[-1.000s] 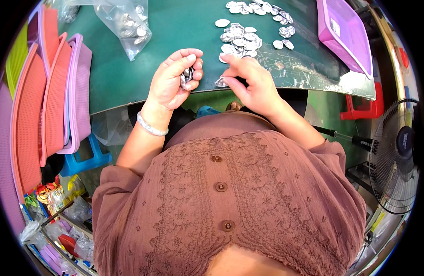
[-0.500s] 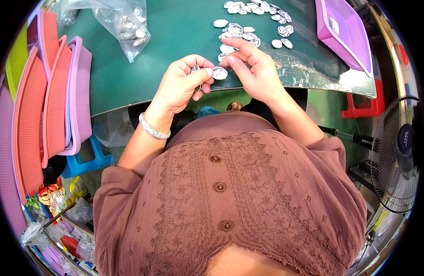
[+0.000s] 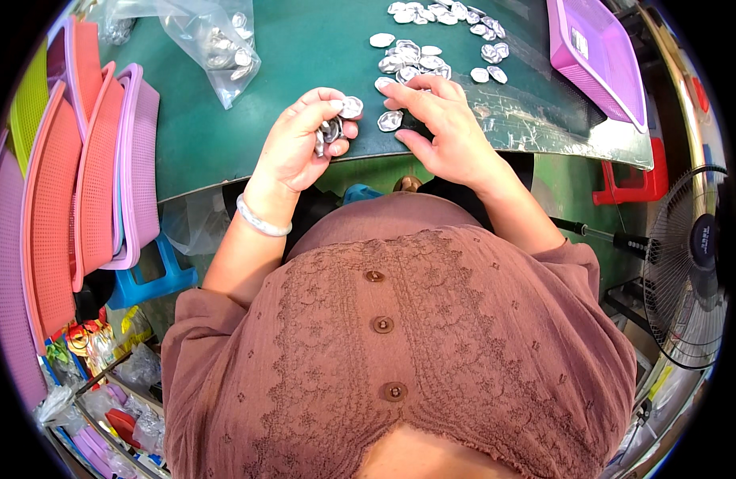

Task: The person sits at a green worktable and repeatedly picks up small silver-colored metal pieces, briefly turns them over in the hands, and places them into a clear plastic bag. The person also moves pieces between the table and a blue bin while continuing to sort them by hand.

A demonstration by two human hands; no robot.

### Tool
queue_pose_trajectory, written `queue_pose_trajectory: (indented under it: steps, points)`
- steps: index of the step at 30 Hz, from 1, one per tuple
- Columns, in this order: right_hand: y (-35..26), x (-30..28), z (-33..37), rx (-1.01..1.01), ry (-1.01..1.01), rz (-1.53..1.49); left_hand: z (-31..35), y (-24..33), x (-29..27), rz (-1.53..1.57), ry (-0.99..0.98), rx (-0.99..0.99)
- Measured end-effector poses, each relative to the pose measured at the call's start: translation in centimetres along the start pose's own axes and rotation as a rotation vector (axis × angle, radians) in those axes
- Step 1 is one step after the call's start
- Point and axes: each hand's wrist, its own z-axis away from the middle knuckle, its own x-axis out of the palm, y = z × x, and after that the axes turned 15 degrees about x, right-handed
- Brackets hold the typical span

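Observation:
My left hand point(image 3: 292, 140), with a pale bangle point(image 3: 262, 217) on its wrist, is closed around several small silver oval pieces point(image 3: 330, 130). Between its thumb and forefinger a shiny oval piece point(image 3: 352, 107) sticks out. My right hand point(image 3: 452, 132) is low over the green table, thumb and fingers apart. Its fingertips rest at an oval piece point(image 3: 383, 83) on the near side of a loose pile point(image 3: 408, 60). Another single oval piece point(image 3: 389, 120) lies on the table close to the right thumb. What lies under the right palm is hidden.
More silver pieces point(image 3: 448, 14) are scattered farther back on the green table point(image 3: 320, 48). A clear bag point(image 3: 224, 56) of similar pieces lies at the left, a purple basket point(image 3: 595, 60) at the right. Stacked baskets point(image 3: 100, 168) stand beyond the left edge; a fan point(image 3: 691, 267) is at the right.
The left hand has drawn back left, the pieces still in it and one at its fingertips. My right hand has lowered toward the table, where a single piece now lies near its thumb.

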Motion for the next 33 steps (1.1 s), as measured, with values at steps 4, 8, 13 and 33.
queue_pose_trajectory:
  steps: [4, 8, 13, 33]
  points:
    - [0.2, 0.2, 0.0, 0.017, -0.007, 0.005, -0.1, 0.5, -0.3, 0.169, -0.043, -0.027]
    - [0.2, 0.3, 0.0, 0.027, 0.002, -0.051, -0.1, 0.4, -0.6, 0.150, -0.039, -0.033]
    - [-0.4, 0.1, -0.5, -0.020, 0.102, -0.110, -0.1, 0.3, -0.1, -0.015, -0.045, -0.025]
    - [-1.4, 1.3, -1.0, -0.029, 0.066, -0.415, -0.6, 0.7, 0.6, -0.133, -0.109, -0.160]
